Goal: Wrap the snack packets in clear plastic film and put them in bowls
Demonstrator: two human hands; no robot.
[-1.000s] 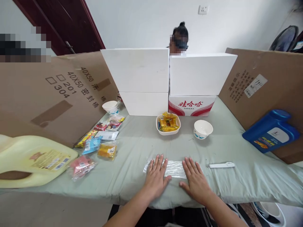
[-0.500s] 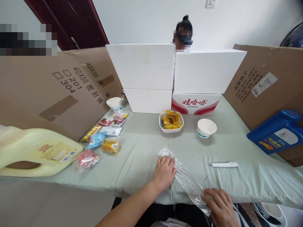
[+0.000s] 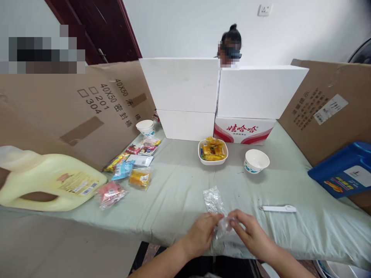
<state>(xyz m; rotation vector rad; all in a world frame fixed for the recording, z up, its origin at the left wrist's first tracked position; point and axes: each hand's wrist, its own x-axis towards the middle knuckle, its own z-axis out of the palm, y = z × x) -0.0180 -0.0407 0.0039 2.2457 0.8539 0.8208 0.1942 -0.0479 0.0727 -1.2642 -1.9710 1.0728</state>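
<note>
A strip of clear crinkled plastic wrap (image 3: 213,199) lies near the front edge of the cloth-covered table, its near part gathered between my hands. My left hand (image 3: 204,230) is closed, pinching the plastic from the left between thumb and fingers. From the right, my right hand (image 3: 249,230) holds the near end, with thumb and forefinger pressed on it. Beyond them stands a white square bowl (image 3: 213,162) holding several yellow-wrapped snacks (image 3: 213,150). A white paper bowl (image 3: 256,160) with a blue pattern is to its right. A slim white-handled tool (image 3: 278,208) lies right of my hands.
Several packaged snacks (image 3: 139,178) lie at left, by a pale yellow jug (image 3: 52,179) and another paper bowl (image 3: 145,127). A blue bottle (image 3: 342,170) leans at right. White boxes (image 3: 188,85) and cardboard panels (image 3: 107,100) wall the table; a person (image 3: 231,42) is behind.
The plastic, earlier stretched diagonally under both hands, is now folded shorter. My right hand has moved up and left to meet my left hand, which has drawn slightly nearer. The view has shifted a little.
</note>
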